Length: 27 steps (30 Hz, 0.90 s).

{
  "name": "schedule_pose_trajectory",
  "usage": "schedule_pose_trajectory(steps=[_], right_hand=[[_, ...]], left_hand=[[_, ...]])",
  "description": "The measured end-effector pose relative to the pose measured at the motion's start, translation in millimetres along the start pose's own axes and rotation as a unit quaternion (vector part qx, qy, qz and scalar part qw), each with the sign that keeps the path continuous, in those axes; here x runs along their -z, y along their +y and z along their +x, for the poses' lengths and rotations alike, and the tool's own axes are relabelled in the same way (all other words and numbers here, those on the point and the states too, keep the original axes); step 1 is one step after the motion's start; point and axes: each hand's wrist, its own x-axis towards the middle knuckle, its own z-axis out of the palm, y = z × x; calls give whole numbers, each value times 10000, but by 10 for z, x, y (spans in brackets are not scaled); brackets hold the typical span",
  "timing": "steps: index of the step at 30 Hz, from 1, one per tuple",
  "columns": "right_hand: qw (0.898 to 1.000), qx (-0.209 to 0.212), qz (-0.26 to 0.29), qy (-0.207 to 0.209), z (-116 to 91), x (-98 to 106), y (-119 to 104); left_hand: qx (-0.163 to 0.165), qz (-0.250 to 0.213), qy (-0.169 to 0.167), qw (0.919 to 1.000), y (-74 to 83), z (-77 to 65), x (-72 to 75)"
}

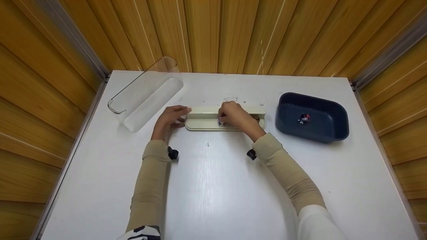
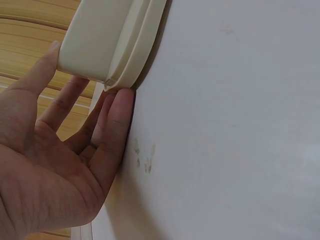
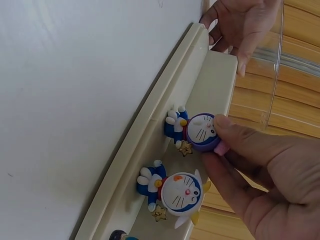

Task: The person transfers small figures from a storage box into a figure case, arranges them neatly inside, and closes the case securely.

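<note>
A long cream display stand [image 1: 203, 123] with a raised back step lies on the white table. My right hand [image 1: 235, 115] pinches a small blue-and-white cat figurine [image 3: 200, 131] with a purple hood by its head, between thumb and fingers. The figurine's feet are at the lower ledge of the stand. Beside it on that ledge, in the right wrist view, is a second cat figurine [image 3: 180, 192] with yellow-tipped ears, and part of a dark-topped one [image 3: 119, 235] shows at the bottom edge. At the stand's left end, my left hand [image 2: 65, 150] touches it with thumb and extended fingertips.
A clear plastic cover [image 1: 115, 109] lies slanted at the back left, its end standing near the left hand. To the right stands a navy blue box [image 1: 312, 137] with a small red-and-blue figurine [image 1: 304, 118] inside. Wood-patterned panels [image 1: 230, 36] border the table.
</note>
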Motion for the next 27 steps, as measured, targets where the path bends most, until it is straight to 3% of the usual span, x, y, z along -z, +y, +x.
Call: schedule_pose_trajectory(steps=[12,22,27], right_hand=[[9998,-15,69,210,-24,-12,-1],[9950,520,-790,309,-52,-24,-12],[9949,562,-749,367,-83,-6,2]], left_hand=[[-51,5,-73,10000,10,-16,-15],[-93,27,-73,9999,-12,3,-2],[-91,-2,-116,9999,-18,6,5]])
